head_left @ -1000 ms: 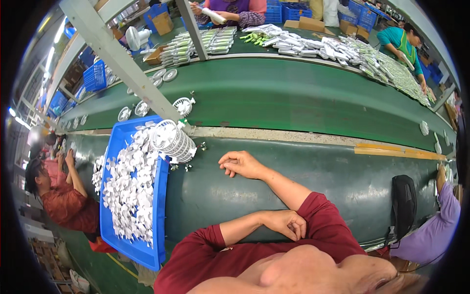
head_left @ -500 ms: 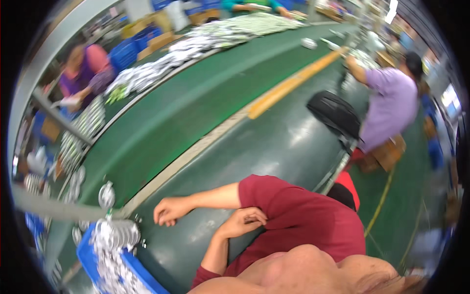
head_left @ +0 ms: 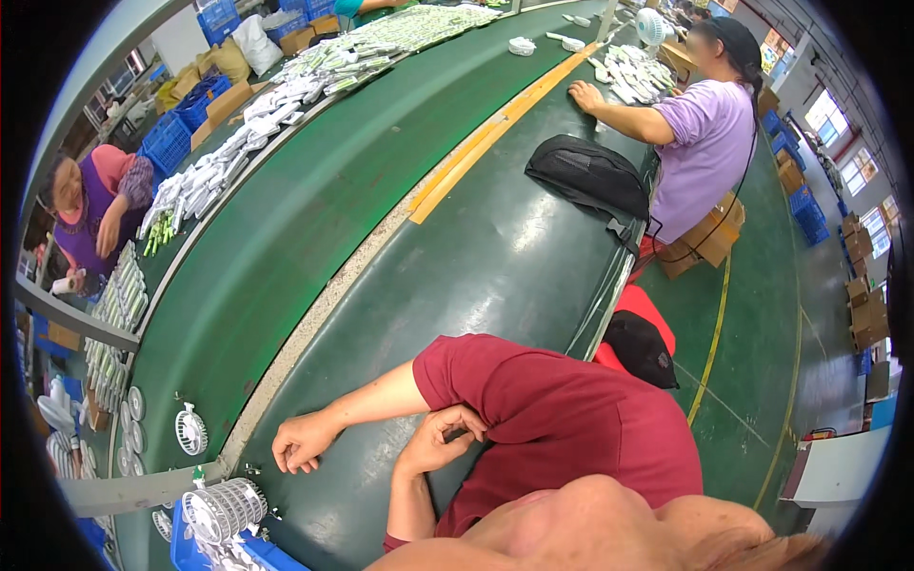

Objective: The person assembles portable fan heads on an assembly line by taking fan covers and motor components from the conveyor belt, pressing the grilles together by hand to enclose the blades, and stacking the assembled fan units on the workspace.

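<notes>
My right hand (head_left: 305, 442) rests on the dark green tabletop (head_left: 352, 285) with its arm stretched leftward across my front. Its fingers droop loosely, slightly apart, around nothing. Against the maroon sleeve of my right arm lies my left hand (head_left: 442, 441), loosely curled, with a gap between thumb and fingers and nothing visible inside. Nearest to the right hand are a stack of white round fan grilles (head_left: 227, 509) and a blue bin (head_left: 276, 554) holding small white parts. A white fan head (head_left: 190, 430) sits beyond them on the green conveyor belt (head_left: 314, 190).
A black bag (head_left: 590, 181) lies on the tabletop, near a co-worker in lilac (head_left: 709, 157) handling white parts (head_left: 633, 74). Across the belt sits a person in a purple vest (head_left: 100, 219) beside piled white parts (head_left: 228, 152). A metal bar (head_left: 143, 490) crosses at lower left. A red stool (head_left: 647, 319) bears a black cap.
The whole view has swung, shifting most of the scene leftward, and is sharper now. Both my hands keep their pose. The person across has lowered an arm; the lilac co-worker's head has turned.
</notes>
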Action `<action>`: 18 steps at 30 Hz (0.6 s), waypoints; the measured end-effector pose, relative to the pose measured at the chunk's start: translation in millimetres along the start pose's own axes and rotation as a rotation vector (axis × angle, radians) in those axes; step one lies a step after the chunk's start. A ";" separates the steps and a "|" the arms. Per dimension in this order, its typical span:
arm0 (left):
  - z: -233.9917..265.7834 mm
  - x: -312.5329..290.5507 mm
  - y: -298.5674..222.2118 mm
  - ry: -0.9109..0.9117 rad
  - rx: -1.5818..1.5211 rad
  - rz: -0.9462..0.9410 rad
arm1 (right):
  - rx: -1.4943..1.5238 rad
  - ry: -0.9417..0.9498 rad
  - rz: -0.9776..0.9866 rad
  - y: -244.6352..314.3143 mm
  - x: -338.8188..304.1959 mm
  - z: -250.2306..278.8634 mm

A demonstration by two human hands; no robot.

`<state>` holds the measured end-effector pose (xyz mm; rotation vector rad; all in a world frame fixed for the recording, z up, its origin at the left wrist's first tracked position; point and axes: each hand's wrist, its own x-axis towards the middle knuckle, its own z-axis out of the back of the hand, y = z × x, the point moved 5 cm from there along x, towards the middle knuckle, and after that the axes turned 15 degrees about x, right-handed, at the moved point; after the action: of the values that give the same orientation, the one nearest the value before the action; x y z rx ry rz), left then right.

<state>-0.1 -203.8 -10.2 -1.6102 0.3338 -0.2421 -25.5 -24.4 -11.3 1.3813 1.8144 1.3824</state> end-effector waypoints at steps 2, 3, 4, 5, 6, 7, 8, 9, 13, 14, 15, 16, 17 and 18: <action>0.4 0.3 -1.1 -0.001 0.000 0.000 | -0.004 0.003 -0.004 -0.2 0.8 0.2; 0.5 0.4 -1.5 -0.004 0.000 -0.002 | -0.009 0.004 -0.004 -0.2 0.7 0.7; 1.0 0.5 -1.3 -0.005 0.001 -0.001 | -0.015 0.008 -0.004 0.0 1.0 1.1; 1.3 0.6 -0.9 0.000 0.004 -0.004 | -0.014 0.009 -0.003 0.0 1.2 1.3; 1.5 0.7 -0.4 0.004 0.008 -0.007 | -0.010 0.007 -0.001 -0.3 1.3 1.6; 1.8 0.9 -0.1 0.002 0.009 -0.006 | -0.007 0.006 0.000 -0.4 1.7 1.8; 1.6 1.4 0.1 0.006 0.004 -0.007 | -0.006 0.008 0.001 0.0 1.6 1.9; 1.3 1.8 0.1 0.009 -0.001 -0.009 | -0.010 0.003 -0.001 0.5 1.1 2.4; 2.0 0.5 -0.8 0.001 0.012 0.009 | -0.001 0.000 -0.004 0.1 2.4 1.2; 1.7 1.1 -1.0 0.006 0.009 0.015 | -0.001 0.004 -0.004 0.3 1.7 1.4; 1.2 1.3 -1.0 0.011 0.005 0.020 | -0.008 0.002 -0.004 0.6 0.9 1.9; 1.2 1.6 -0.8 0.008 0.008 0.020 | -0.015 0.000 -0.003 0.5 0.7 2.3; 0.9 2.0 -0.7 0.012 0.006 0.010 | -0.017 0.004 -0.002 -0.6 0.9 2.5; 0.5 2.4 -0.5 0.016 0.004 0.000 | -0.018 0.007 0.002 -1.8 1.0 3.1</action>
<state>2.4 -204.2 -9.9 -1.6051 0.3452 -0.2557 -24.1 -22.1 -13.8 1.3713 1.8009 1.4033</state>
